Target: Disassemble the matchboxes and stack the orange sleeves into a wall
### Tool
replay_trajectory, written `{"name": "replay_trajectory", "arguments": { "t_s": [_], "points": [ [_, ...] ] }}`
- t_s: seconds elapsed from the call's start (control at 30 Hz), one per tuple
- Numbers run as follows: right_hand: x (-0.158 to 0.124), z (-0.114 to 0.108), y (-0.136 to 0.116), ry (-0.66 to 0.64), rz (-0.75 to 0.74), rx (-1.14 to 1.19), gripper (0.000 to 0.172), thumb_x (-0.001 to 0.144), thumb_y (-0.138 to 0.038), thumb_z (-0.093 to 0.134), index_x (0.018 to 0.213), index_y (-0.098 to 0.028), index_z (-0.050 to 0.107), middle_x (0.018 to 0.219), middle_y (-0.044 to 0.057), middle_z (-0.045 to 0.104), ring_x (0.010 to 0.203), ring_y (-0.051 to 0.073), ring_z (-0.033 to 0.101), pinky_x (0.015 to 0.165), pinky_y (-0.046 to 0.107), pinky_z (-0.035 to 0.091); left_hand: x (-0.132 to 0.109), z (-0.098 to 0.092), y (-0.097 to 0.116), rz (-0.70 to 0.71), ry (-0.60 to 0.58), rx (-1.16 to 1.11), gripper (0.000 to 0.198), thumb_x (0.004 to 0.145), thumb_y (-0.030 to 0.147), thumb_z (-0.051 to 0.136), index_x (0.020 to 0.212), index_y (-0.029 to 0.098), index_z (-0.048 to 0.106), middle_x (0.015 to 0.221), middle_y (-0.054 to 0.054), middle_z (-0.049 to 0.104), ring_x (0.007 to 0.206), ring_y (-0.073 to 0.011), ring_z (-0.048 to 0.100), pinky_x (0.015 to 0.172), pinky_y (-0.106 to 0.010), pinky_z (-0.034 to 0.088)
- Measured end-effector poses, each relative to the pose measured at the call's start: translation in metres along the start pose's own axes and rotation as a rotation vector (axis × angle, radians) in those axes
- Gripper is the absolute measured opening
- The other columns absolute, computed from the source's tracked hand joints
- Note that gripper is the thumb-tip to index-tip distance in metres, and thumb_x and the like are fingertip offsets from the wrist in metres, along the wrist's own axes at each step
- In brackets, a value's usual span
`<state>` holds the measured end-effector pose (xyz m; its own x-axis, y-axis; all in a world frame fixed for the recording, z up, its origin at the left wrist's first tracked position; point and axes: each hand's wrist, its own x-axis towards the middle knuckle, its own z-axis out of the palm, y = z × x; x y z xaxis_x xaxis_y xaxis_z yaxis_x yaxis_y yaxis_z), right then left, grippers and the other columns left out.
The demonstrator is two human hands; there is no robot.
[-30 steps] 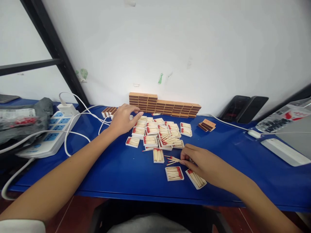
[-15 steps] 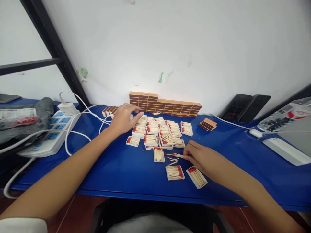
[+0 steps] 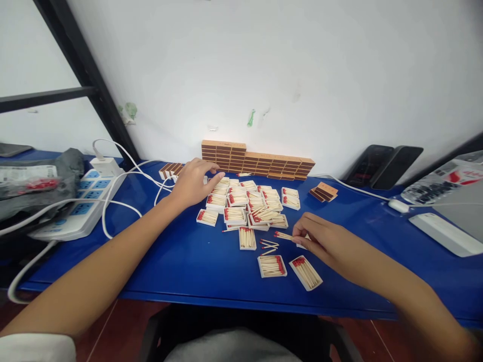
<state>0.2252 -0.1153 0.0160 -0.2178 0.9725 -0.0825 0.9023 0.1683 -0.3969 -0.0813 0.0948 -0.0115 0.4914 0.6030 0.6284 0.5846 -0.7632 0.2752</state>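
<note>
Between the thumb and fingers of my right hand [image 3: 311, 234] are a few red-tipped matches [image 3: 284, 236], their heads pointing left. Part of a white tray edge shows under that hand. Below it lie two filled matchbox trays [image 3: 305, 273], with loose matches [image 3: 268, 246] just to their upper left. My left hand [image 3: 194, 183] hovers at or rests on the back left of a heap of match-filled trays [image 3: 236, 215], thumb apart from the fingers and nothing visible in it. Whether it touches a tray, I cannot tell.
Stacked matchboxes [image 3: 260, 163] form a low wall at the back. More boxes [image 3: 323, 191] lie at the right, others [image 3: 171, 171] behind my left hand. A power strip [image 3: 88, 201] with white cables sits left; phones [image 3: 377, 166] and a white device [image 3: 445, 235] are at the right.
My right hand has moved slightly right with the pinched matches, away from the loose ones on the table. My left hand has stayed in place.
</note>
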Motion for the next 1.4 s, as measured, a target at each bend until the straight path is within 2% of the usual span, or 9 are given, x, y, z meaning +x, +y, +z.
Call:
{"name": "replay_trajectory", "arguments": {
  "t_s": [0.23, 0.4, 0.57, 0.67, 0.77, 0.9, 1.07, 1.4],
  "points": [
    [0.009, 0.009, -0.017, -0.050, -0.043, -0.042, 0.031, 0.109, -0.039, 0.038, 0.097, -0.023, 0.061, 0.102, 0.008, 0.067, 0.081, 0.021, 0.065, 0.074, 0.037, 0.052, 0.000, 0.000, 0.000, -0.005, -0.010, -0.002, 0.032, 0.101, 0.046, 0.056, 0.108, 0.021, 0.073, 0.106, -0.008, 0.078, 0.107, -0.0284, 0.068, 0.101, -0.049, 0.051],
    [0.015, 0.017, -0.017, -0.081, -0.061, -0.077, 0.029, 0.109, -0.035, 0.038, 0.097, -0.022, 0.061, 0.106, 0.009, 0.067, 0.080, 0.022, 0.066, 0.073, 0.037, 0.052, 0.000, 0.001, 0.000, 0.008, -0.013, -0.002, 0.032, 0.102, 0.046, 0.055, 0.109, 0.021, 0.073, 0.105, -0.009, 0.078, 0.106, -0.0284, 0.068, 0.101, -0.049, 0.051],
    [0.012, 0.017, -0.015, -0.055, -0.071, -0.071, 0.023, 0.107, -0.039, 0.047, 0.114, -0.023, 0.063, 0.116, 0.009, 0.067, 0.093, 0.024, 0.068, 0.081, 0.039, 0.054, 0.000, 0.000, 0.001, 0.016, -0.011, -0.006, 0.032, 0.102, 0.045, 0.055, 0.108, 0.020, 0.073, 0.104, -0.010, 0.077, 0.105, -0.0291, 0.068, 0.099, -0.049, 0.051],
    [0.011, 0.015, -0.017, -0.074, -0.103, -0.054, 0.027, 0.106, -0.041, 0.053, 0.126, -0.026, 0.063, 0.126, 0.009, 0.065, 0.103, 0.026, 0.069, 0.087, 0.040, 0.055, 0.001, -0.001, 0.002, 0.013, -0.017, -0.006, 0.032, 0.102, 0.046, 0.055, 0.108, 0.020, 0.073, 0.105, -0.009, 0.077, 0.106, -0.0290, 0.068, 0.099, -0.049, 0.051],
    [0.012, 0.017, -0.020, -0.097, -0.119, -0.066, 0.029, 0.106, -0.039, 0.055, 0.130, -0.026, 0.064, 0.130, 0.010, 0.063, 0.107, 0.027, 0.069, 0.088, 0.041, 0.056, 0.001, -0.001, 0.003, 0.004, -0.027, -0.002, 0.031, 0.101, 0.046, 0.055, 0.108, 0.021, 0.073, 0.105, -0.009, 0.077, 0.106, -0.0289, 0.068, 0.100, -0.049, 0.051],
    [0.018, 0.025, -0.022, -0.071, -0.135, -0.078, 0.024, 0.106, -0.038, 0.056, 0.122, -0.024, 0.066, 0.124, 0.010, 0.065, 0.102, 0.025, 0.069, 0.087, 0.040, 0.056, 0.001, 0.000, 0.001, 0.020, -0.017, -0.002, 0.032, 0.102, 0.045, 0.056, 0.108, 0.020, 0.073, 0.104, -0.010, 0.077, 0.106, -0.0292, 0.068, 0.100, -0.049, 0.051],
    [0.024, 0.036, -0.019, -0.023, -0.136, -0.131, 0.018, 0.109, -0.031, 0.051, 0.102, -0.021, 0.064, 0.108, 0.007, 0.068, 0.089, 0.021, 0.070, 0.078, 0.034, 0.054, 0.000, 0.001, 0.000, 0.038, -0.006, 0.007, 0.033, 0.102, 0.045, 0.056, 0.108, 0.018, 0.073, 0.104, -0.010, 0.078, 0.104, -0.0294, 0.068, 0.098, -0.049, 0.052],
    [0.028, 0.053, -0.015, 0.080, -0.267, -0.451, 0.020, 0.110, -0.024, 0.048, 0.095, -0.018, 0.060, 0.098, 0.009, 0.067, 0.073, 0.020, 0.066, 0.061, 0.031, 0.047, 0.001, 0.002, -0.001, 0.047, -0.004, 0.001, 0.032, 0.102, 0.045, 0.057, 0.108, 0.018, 0.073, 0.104, -0.010, 0.078, 0.105, -0.0296, 0.069, 0.098, -0.049, 0.052]
  ]
}}
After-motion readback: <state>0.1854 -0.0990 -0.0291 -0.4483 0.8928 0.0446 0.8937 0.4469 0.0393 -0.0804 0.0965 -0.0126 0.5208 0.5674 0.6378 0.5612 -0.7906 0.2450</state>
